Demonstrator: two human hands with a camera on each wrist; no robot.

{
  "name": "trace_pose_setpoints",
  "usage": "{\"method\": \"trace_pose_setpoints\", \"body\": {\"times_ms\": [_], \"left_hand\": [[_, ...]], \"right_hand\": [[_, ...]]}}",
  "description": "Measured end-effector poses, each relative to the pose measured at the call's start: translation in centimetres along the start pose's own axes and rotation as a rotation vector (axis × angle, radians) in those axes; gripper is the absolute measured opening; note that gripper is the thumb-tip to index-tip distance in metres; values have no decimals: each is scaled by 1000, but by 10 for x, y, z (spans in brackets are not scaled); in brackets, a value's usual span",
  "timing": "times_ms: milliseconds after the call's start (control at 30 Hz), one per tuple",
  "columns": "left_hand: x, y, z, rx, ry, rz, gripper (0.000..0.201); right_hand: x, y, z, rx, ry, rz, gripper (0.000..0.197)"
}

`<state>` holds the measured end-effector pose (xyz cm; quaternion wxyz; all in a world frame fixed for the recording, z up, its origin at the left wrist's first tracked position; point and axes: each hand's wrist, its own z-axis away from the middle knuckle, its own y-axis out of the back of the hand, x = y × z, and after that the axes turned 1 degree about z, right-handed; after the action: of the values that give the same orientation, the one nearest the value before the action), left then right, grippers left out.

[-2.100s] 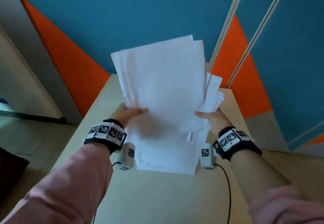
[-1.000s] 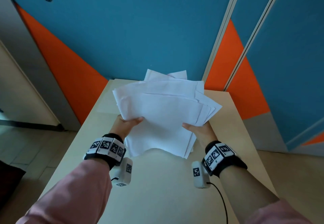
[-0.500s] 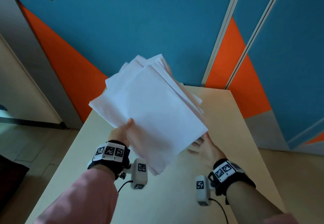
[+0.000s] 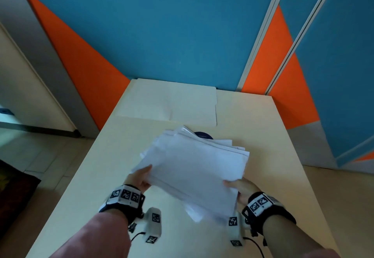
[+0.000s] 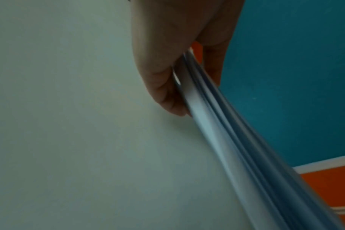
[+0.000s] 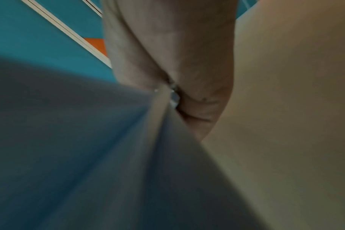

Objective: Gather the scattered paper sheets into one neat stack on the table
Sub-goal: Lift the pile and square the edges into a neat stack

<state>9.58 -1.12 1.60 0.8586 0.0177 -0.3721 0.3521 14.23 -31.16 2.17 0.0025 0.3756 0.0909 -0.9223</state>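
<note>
Paper sheets [image 4: 194,168] sit in one loose bunch in the middle of the frame, held up over the pale surface [image 4: 263,136]. The left hand [image 4: 139,179] has its grip closed on the left edge of the bunch, with the thumb on top. In the left wrist view, the left hand [image 5: 167,62] pinches the sheets [image 5: 236,147] between the thumb and the fingers below, and the edges of the sheets fan out a little toward the lower right of the frame. The right hand [image 4: 242,187] has its grip closed on the lower right corner of the bunch. In the right wrist view, the right hand [image 6: 167,54] squeezes the sheets [image 6: 89,140] tight where they meet the skin, though this view is blurry. The sheets do not line up yet; their far edges stick out in steps at the upper right of the bunch. A cream folder [image 4: 172,102] lies flat on the surface at the far end, in the upper middle of the frame, well apart from the hands. A small dark blue round thing [image 4: 202,135] peeks out just behind the top of the sheets; what it is I cannot tell. Behind the surface stands a blue and orange wall [image 4: 162,25].
</note>
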Motion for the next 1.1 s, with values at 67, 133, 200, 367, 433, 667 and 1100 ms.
{"method": "trace_pose_setpoints", "body": {"times_ms": [67, 133, 200, 367, 433, 667, 1100], "left_hand": [[10, 21, -6, 59, -36, -138, 51], [20, 30, -10, 53, -61, -283, 57], [26, 27, -15, 52, -147, -511, 59], [29, 8, -16, -130, -269, -837, 96], [24, 5, -16, -223, -230, -763, 98], [47, -33, 16, -137, -349, -563, 16], [57, -15, 17, -151, -633, -830, 70]], "right_hand": [[7, 17, 4, 19, -9, 41, 56], [16, 32, 3, 54, 17, 74, 78], [30, 48, -8, 40, 70, 66, 112], [25, 42, 2, -5, 149, 35, 111], [16, 37, 8, -45, 159, 11, 101], [-40, 14, 23, 89, 301, 95, 65], [-52, 0, 27, 52, 485, 162, 66]]}}
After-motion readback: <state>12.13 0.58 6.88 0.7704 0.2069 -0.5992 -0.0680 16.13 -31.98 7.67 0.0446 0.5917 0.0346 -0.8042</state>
